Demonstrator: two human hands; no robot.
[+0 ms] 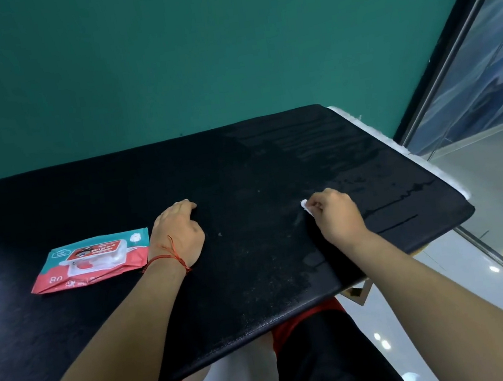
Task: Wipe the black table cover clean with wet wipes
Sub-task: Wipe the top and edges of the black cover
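Note:
The black table cover [241, 172] fills the middle of the view, with wet streaks on its right part and dusty specks near the front edge. My right hand [335, 214] is closed around a small white wet wipe [307, 208] and presses it onto the cover right of centre. Only a corner of the wipe shows past my fingers. My left hand [179, 232] rests on the cover with its fingers curled and nothing in it; a red string is tied round its wrist. The red and teal wet wipes pack [93, 259] lies flat just left of that hand.
A teal wall [194, 54] stands right behind the table. On the right a glass partition with a metal frame [451, 68] runs beside the table's white edge [374, 135]. My legs in black and red shorts [314, 358] are under the front edge.

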